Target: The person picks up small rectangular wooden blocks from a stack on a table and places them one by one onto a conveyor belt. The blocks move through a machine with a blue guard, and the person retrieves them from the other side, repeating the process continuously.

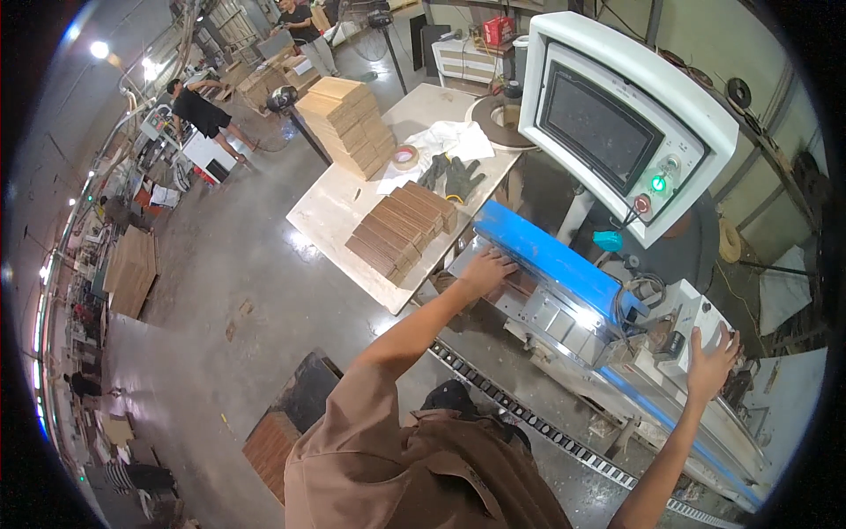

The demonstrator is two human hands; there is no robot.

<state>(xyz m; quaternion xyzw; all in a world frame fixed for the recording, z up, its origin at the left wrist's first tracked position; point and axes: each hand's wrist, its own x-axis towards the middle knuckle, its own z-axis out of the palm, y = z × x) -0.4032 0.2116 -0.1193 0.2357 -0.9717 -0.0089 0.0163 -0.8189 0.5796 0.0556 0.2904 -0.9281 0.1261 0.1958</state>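
Note:
My left hand (487, 271) lies at the near left end of the machine's blue cover (551, 256), its fingers stretched over the metal bed. Just beside those fingers, a reddish-brown wood piece (522, 284) shows partly under the cover. My right hand (710, 361) rests with fingers spread on a pale control box (692, 326) bearing a black knob. What lies under either palm is hidden. A row of brown wood blocks (401, 231) sits on the table left of the machine.
On the pale table (330, 207) are a tall stack of light wood blocks (348, 123), a tape roll (405, 157), dark gloves (454, 176) and white cloth. A control panel (599, 123) with a lit green button overhangs the machine. A cable chain (529, 419) runs before me. Two people stand far off.

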